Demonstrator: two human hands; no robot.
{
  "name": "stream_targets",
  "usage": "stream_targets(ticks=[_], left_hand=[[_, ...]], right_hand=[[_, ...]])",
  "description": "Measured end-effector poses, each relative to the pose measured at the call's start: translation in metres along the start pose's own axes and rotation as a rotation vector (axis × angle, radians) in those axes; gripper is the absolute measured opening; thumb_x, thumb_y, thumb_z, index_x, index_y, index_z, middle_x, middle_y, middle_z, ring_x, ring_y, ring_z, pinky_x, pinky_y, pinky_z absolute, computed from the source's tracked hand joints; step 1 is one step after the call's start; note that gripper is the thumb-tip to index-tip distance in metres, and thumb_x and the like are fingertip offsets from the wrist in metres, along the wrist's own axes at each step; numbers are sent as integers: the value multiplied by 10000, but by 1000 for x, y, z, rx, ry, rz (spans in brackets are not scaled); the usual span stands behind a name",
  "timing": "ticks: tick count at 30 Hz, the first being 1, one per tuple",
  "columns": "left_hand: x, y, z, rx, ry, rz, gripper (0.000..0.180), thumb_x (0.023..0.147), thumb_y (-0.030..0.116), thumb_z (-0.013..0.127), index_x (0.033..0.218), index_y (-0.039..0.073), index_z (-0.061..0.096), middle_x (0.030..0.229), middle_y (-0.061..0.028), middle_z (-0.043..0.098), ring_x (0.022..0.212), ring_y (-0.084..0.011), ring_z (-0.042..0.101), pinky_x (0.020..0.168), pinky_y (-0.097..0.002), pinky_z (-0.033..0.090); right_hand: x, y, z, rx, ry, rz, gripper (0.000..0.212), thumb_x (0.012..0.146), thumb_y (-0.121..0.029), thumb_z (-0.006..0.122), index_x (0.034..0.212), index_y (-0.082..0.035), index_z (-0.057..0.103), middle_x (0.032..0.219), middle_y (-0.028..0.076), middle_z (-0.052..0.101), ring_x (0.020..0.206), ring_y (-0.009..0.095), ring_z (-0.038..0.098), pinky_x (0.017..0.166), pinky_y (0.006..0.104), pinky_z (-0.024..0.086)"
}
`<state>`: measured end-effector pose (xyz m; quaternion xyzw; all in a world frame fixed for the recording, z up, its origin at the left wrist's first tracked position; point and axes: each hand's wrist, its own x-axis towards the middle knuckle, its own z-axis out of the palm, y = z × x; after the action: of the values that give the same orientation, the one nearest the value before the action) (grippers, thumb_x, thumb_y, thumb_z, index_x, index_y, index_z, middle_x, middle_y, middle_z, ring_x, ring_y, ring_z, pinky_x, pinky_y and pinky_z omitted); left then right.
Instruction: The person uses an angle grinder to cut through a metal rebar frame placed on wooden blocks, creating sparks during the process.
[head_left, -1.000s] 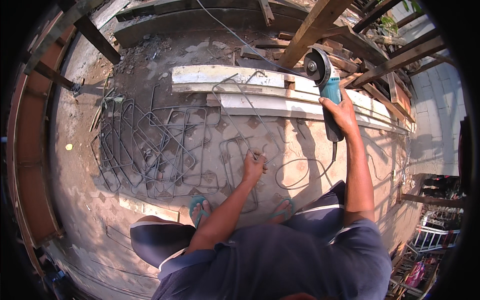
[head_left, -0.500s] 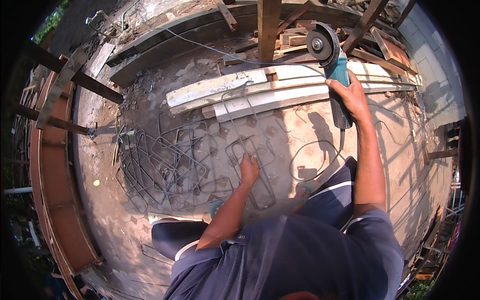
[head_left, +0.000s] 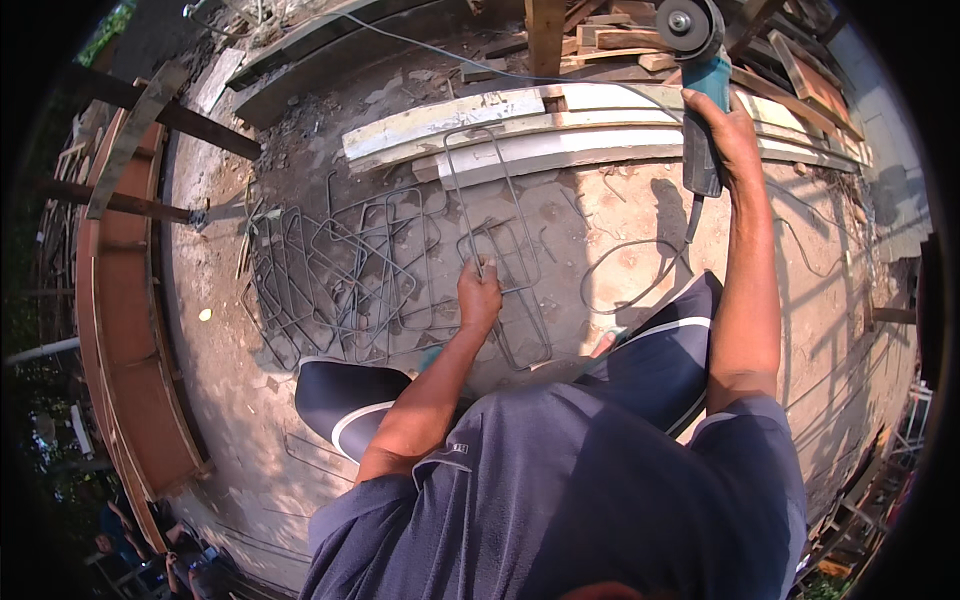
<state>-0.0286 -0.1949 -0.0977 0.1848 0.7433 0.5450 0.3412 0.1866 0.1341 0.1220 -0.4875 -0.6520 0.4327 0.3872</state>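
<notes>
My left hand (head_left: 480, 293) is closed around a long rectangular loop of bent steel rod (head_left: 459, 205), tilted up from the ground, its far end in front of the pale beams. In my right hand (head_left: 728, 140) is an angle grinder (head_left: 706, 78), held up at the far right. The grinder has a teal and black body, with its round disc (head_left: 690, 30) pointing away from me. I cannot tell whether the disc spins. Left of my left hand, several more bent rod loops (head_left: 345, 255) lie tangled on the ground. Another loop lies beneath the held one.
White-faced beams (head_left: 590, 145) lie across the ground ahead, with scrap wood (head_left: 625, 40) behind them. The grinder's cord (head_left: 590, 285) coils near my right knee. A wooden post (head_left: 545, 40) stands ahead. Reddish-brown boards (head_left: 128, 330) line the left; people (head_left: 185, 570) are at lower left.
The view has tilted, so the ground sits higher in it. My right hand has carried the grinder a little farther away and right. My left hand has shifted the rod loop slightly left.
</notes>
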Motion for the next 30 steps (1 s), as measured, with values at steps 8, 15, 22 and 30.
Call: stream_targets(ticks=[8,15,22,30], left_hand=[[-15,168,-147,-307,252,163,249,1034,268,615,1113,32,600,611,17,509,399,-81,432,369,-255,302],[-103,94,-347,97,880,147,361,1020,253,642,1290,13,637,617,34,503,455,-63,425,416,-256,298],[-230,-195,-446,115,1108,-437,322,1000,270,660,1213,29,684,572,2,525,445,-128,494,415,-321,379],[-236,-244,-429,1105,1368,-1019,446,985,442,602,1162,56,737,1140,-225,702,1115,-351,658,970,-517,490]], right_hand=[[44,73,-62,-29,-33,-23,624,879,-454,770,1261,30,670,1134,97,689,959,190,641,896,311,492],[64,98,-65,-203,-108,214,643,854,-499,786,1240,7,699,1086,63,695,962,166,627,884,314,488],[60,86,-50,-246,-81,280,638,849,-521,781,1195,12,723,1048,76,689,866,182,626,818,308,491],[31,63,-42,-196,-60,304,648,840,-554,769,1146,14,703,1007,97,677,819,200,626,770,338,506]])
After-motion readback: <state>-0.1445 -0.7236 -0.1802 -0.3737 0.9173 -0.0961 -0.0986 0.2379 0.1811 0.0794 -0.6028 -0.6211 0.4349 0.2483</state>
